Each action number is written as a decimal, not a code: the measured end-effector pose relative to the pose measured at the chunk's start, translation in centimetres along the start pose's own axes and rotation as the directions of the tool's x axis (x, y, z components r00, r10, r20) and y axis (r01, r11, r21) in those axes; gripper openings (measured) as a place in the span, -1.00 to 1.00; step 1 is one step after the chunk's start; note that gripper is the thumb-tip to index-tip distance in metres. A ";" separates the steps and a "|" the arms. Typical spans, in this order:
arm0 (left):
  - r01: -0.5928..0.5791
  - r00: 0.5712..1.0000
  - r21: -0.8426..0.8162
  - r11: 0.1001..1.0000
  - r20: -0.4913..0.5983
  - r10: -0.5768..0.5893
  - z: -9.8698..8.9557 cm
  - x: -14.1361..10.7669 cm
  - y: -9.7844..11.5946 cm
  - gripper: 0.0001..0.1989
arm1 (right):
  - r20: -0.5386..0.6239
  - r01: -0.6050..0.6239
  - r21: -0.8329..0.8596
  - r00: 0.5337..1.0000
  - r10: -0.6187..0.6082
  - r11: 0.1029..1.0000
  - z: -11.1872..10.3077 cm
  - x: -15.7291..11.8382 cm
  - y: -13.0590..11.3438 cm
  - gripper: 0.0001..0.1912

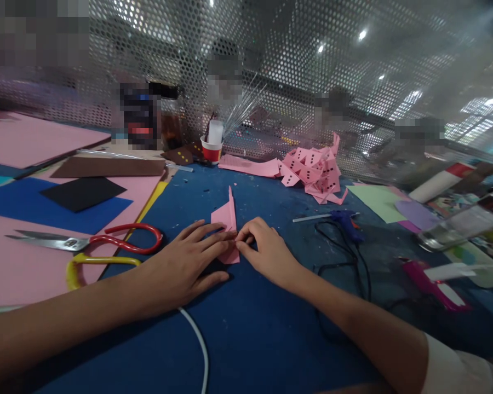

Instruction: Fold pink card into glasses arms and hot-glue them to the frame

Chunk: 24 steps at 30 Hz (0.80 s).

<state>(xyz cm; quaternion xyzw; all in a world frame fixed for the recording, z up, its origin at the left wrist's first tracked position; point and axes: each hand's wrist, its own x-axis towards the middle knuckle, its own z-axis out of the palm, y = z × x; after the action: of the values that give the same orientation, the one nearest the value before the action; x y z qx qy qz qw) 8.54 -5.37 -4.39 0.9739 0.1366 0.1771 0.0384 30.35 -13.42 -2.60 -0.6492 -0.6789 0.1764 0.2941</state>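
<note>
A small piece of pink paper (pixel 222 215) lies on the blue table, with a narrow folded strip standing up along its right side. My left hand (pixel 197 249) rests flat across the paper, fingers stretched out and slightly apart. At the paper's right edge, my right hand (pixel 265 249) pinches the folded strip between thumb and fingers. The lower part of the paper is partly covered by my fingers. Left of my left hand are scissors (pixel 78 243) with one red and one yellow handle, their blades spread.
A pile of folded pink paper with black dots (pixel 310 171) sits at the back. Beside my right arm are a blue glue gun (pixel 347 223) and its cord. A paper cup (pixel 211 150) stands against the perforated metal screen (pixel 287 60). Coloured sheets (pixel 78 213) cover the left.
</note>
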 end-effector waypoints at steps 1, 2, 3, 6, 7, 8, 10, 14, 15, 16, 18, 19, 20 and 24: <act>0.005 1.000 0.000 1.000 0.005 -0.005 0.0 0.0 0.0 -0.44 | -0.006 0.003 0.030 1.000 -0.002 1.000 0.0 0.0 0.1 -0.94; 0.010 1.000 -0.002 1.000 0.005 -0.010 0.0 0.0 0.0 -0.44 | -0.015 0.006 0.067 1.000 -0.005 0.998 -0.1 0.1 0.2 -0.95; 0.014 1.000 -0.004 1.000 0.004 -0.014 0.0 0.0 0.0 -0.44 | -0.025 0.009 0.108 1.000 -0.007 0.994 -0.2 0.1 0.3 -0.95; 0.008 1.000 -0.015 1.000 -0.003 -0.008 0.0 0.0 0.0 -0.40 | -0.031 0.012 0.205 1.000 -0.006 0.979 -0.8 0.3 0.7 -0.96; 0.005 1.000 -0.020 1.000 -0.003 -0.006 0.0 0.0 0.0 -0.39 | -0.024 0.008 0.219 1.000 -0.003 0.976 -1.1 0.4 0.8 -0.95; 0.002 1.000 -0.024 1.000 -0.005 -0.002 -0.1 0.0 0.0 -0.39 | -0.016 0.001 0.225 1.000 0.002 0.974 -1.4 0.5 0.8 -0.94; -0.012 1.000 -0.026 1.000 -0.009 0.012 -0.2 0.1 0.1 -0.42 | -0.001 -0.015 0.216 1.000 0.016 0.976 -2.0 0.9 1.0 -0.91; -0.034 0.999 -0.022 0.999 0.008 0.035 -0.3 0.1 0.1 -0.53 | 0.022 -0.023 0.109 1.000 0.021 0.994 -2.6 3.1 1.4 -0.88; -0.032 0.999 -0.024 0.999 0.013 0.032 -0.3 0.1 0.1 -0.54 | 0.020 -0.026 0.059 1.000 0.024 0.998 -2.6 3.9 1.6 -0.87; -0.029 0.999 -0.026 0.999 0.016 0.029 -0.3 0.1 0.1 -0.55 | 0.023 -0.026 -0.003 0.999 0.027 1.000 -2.5 4.8 1.7 -0.84; -0.031 0.999 -0.028 0.999 0.019 0.032 -0.3 0.0 0.0 -0.55 | 0.006 -0.036 -0.058 0.999 0.036 0.998 -2.2 6.6 2.0 -0.81; -0.036 0.999 -0.026 0.999 0.019 0.036 -0.3 0.0 0.0 -0.56 | 0.002 -0.041 -0.084 0.999 0.042 0.996 -2.0 7.5 2.1 -0.79; -0.041 0.999 -0.024 0.999 0.019 0.041 -0.4 0.0 0.0 -0.55 | -0.003 -0.051 -0.112 0.999 0.051 0.992 -1.8 8.4 2.1 -0.78; -0.057 0.998 -0.020 0.998 0.001 0.057 -0.5 0.1 0.2 -0.56 | -0.036 -0.113 -0.219 0.994 0.107 0.969 -1.1 10.8 1.8 -0.77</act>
<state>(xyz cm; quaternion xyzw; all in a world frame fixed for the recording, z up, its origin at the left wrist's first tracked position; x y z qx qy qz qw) 8.44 -5.51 -3.86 0.9771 0.1072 0.1785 0.0431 32.56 -2.74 -1.05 -0.7165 -0.6537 0.1084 0.2180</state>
